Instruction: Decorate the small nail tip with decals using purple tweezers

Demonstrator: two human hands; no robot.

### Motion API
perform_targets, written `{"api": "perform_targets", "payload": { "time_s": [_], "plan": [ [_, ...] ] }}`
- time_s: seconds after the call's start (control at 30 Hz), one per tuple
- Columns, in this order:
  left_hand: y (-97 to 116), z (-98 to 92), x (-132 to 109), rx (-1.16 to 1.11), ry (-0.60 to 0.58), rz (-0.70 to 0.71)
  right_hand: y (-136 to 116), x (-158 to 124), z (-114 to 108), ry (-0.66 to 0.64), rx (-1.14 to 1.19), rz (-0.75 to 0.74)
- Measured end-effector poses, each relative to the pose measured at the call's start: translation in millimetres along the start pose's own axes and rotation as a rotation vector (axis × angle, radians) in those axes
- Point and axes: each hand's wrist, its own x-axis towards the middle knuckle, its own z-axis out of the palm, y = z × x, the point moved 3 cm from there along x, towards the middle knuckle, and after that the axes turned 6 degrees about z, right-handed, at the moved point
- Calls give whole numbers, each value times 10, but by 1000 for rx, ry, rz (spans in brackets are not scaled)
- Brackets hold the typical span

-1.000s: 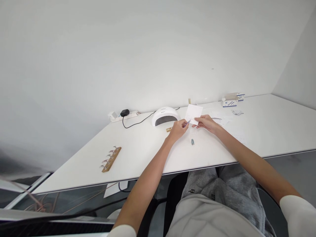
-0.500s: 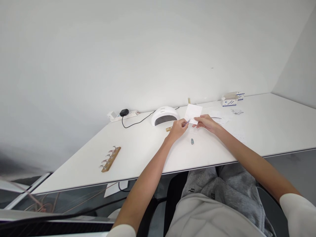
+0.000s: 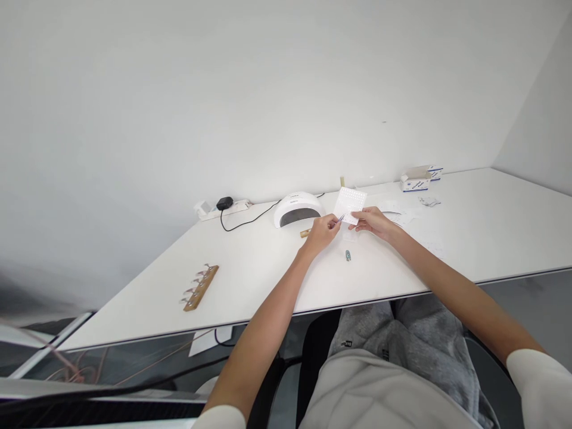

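Observation:
My right hand pinches the lower right edge of a thin white sheet marked with rows of small spots, holding it tilted above the table. In my left hand is a pair of tweezers, its tips at the sheet's lower edge. Whether the tips grip anything is too small to see. Below both hands, a small green object, possibly a clip, lies on the table. Beside my left wrist rests a short wooden piece, partly covered by that hand.
A white arched nail lamp stands behind my left hand, its cord running to a power strip. A wooden bar with several nail tips lies left. Toward the right are papers and an open small box.
The sheet has tilted slightly, and its spots now show more clearly. Both hands stay almost in the same place.

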Motion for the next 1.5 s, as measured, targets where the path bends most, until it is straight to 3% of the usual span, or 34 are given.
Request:
{"api": "perform_targets", "payload": {
  "time_s": [0.53,0.83,1.1,1.27,1.5],
  "plan": [
    [-19,5,-12,-7,9,4,-34,-64,24,-2,6,8],
    [10,15,12,-69,13,-108,-71,-27,14,93,-130,-75],
    [31,-87,36,-128,-6,-208,-97,-7,-85,149,-196,-82],
    [-43,-130,57,-13,54,29,-116,20,-169,103,-226,-127],
    [-63,-107,43,124,16,164,-143,2,-189,69,-261,-193]
  ]
}}
